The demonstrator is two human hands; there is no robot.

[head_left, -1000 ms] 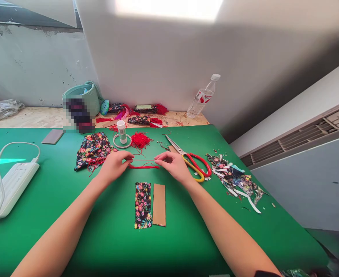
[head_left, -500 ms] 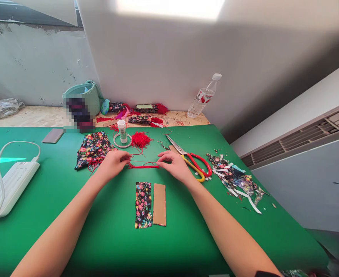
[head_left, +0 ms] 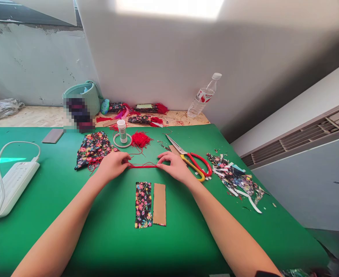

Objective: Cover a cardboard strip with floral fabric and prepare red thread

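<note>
A thin bundle of red thread [head_left: 144, 166] stretches level between my two hands, low over the green mat. My left hand [head_left: 114, 164] pinches its left end, with fingers closed. At the other end, my right hand [head_left: 173, 165] pinches the thread between thumb and fingertips. One loose strand bows up above the bundle. Nearer to me lie a flowered black fabric strip [head_left: 143, 206] and, beside it, a brown cardboard strip [head_left: 159, 204]. Just beyond the hands sits a tangled heap of red thread [head_left: 141, 139].
Scissors [head_left: 190, 157] with red and yellow handles lie right of my right hand, before a pile of scraps [head_left: 235, 175]. A glue stick [head_left: 122, 131] stands inside a tape ring. Folded flowered fabric [head_left: 94, 150], a power strip [head_left: 13, 188] and a bottle [head_left: 204, 96] surround the area.
The red thread bundle looks tighter and narrower between my hands. My fingers have shifted only slightly; the other things stay where they were.
</note>
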